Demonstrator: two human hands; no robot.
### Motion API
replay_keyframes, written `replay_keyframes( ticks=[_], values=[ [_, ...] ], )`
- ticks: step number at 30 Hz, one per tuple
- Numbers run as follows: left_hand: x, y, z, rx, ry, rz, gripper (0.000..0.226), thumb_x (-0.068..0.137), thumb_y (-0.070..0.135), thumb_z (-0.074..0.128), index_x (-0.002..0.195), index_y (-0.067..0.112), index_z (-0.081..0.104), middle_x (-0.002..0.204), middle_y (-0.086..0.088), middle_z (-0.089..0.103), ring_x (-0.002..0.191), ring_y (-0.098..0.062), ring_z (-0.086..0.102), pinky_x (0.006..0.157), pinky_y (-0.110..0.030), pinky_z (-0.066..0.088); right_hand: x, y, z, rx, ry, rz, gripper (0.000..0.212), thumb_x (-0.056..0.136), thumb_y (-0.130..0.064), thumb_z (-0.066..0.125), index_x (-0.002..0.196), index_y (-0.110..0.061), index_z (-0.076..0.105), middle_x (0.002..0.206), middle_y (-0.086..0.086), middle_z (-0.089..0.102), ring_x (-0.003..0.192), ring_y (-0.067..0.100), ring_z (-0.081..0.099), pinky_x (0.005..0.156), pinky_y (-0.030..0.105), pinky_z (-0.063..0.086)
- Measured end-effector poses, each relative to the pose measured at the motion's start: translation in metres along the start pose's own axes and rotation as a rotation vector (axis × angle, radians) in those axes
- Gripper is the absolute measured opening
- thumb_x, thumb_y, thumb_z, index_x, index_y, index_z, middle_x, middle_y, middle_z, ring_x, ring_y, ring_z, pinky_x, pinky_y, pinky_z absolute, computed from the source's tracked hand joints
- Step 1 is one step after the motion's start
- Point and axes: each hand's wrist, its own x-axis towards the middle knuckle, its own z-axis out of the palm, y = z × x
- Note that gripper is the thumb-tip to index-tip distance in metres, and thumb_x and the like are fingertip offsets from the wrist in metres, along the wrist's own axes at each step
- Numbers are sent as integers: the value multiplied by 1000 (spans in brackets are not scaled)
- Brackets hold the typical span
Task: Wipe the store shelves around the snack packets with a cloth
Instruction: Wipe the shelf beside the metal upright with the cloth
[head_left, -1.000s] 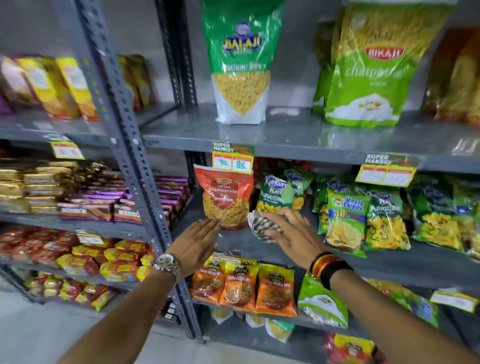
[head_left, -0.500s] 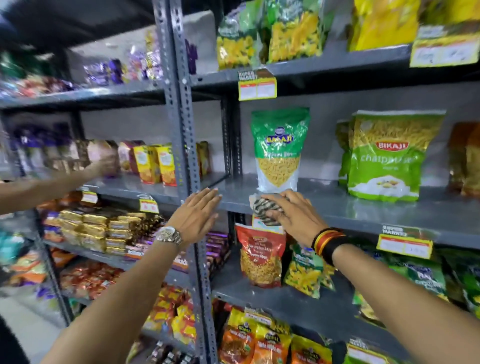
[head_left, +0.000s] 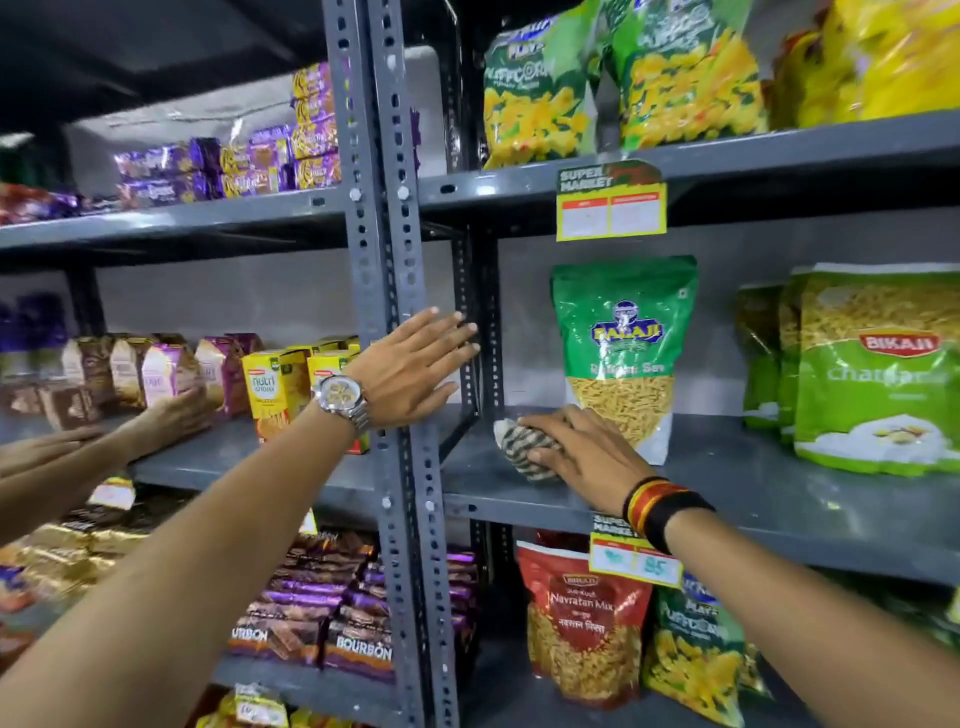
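Grey slotted-steel racking fills the view, each level stacked with snack and biscuit packs under yellow price tags. At the middle shelf (head_left: 753, 483) the right hand (head_left: 587, 457) presses a bunched cloth (head_left: 524, 451) onto the bare metal at the shelf's left end, just beside and touching the base of the green Balaji packet (head_left: 623, 353). Its fingers are curled over the cloth, closed on it loosely from above. The left hand (head_left: 410, 369) is flat and spread, holding nothing, its palm against the upright post (head_left: 395, 260).

As for progress, I judge the wiping of this level only begun: the cloth sits at the near corner, and the long open stretch toward the Bikaji packets (head_left: 872, 374) lies ahead, as does the strip behind the Balaji packet. No wiped track shows on the metal, so I cannot tell which other levels are done.

The cloth is small, crumpled into a wad, striped dark and pale, and looks soft and dry. A second person's hands (head_left: 171, 415) reach into the biscuit bay at the left
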Motion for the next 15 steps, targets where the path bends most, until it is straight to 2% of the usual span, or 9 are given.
replay_keyframes(
  ticks=[4, 8, 12, 15],
  values=[
    [0, -12, 23, 76, 99, 71, 58, 104, 38, 36, 154, 8, 34, 165, -15, 21, 154, -33, 11, 124, -55, 9, 57, -5, 33, -7, -7, 43, 42, 96, -47, 42, 137, -41, 39, 114, 2, 50, 114, 26, 47, 96, 46, 41],
    [1, -13, 35, 70, 216, 85, 60, 101, 36, 38, 153, 8, 36, 166, -14, 16, 154, -32, 11, 124, -54, 9, 118, 4, 63, -14, -66, 135, 42, 96, -45, 41, 137, -43, 36, 125, 6, 48, 119, 31, 44, 100, 50, 38],
    [0, -17, 40, 73, 242, 100, 59, 102, 39, 32, 151, 9, 41, 167, -12, 16, 154, -31, 9, 125, -53, 5, 168, 19, 81, -18, -88, 255, 42, 98, -43, 37, 140, -39, 33, 133, 12, 44, 129, 34, 36, 104, 51, 30],
    [0, -18, 42, 65, 267, 107, 58, 103, 39, 30, 150, 8, 43, 166, -12, 16, 154, -30, 9, 125, -52, 5, 197, 31, 90, -53, -73, 335, 43, 98, -42, 37, 141, -35, 33, 137, 16, 45, 132, 37, 35, 103, 53, 31]
  ],
)
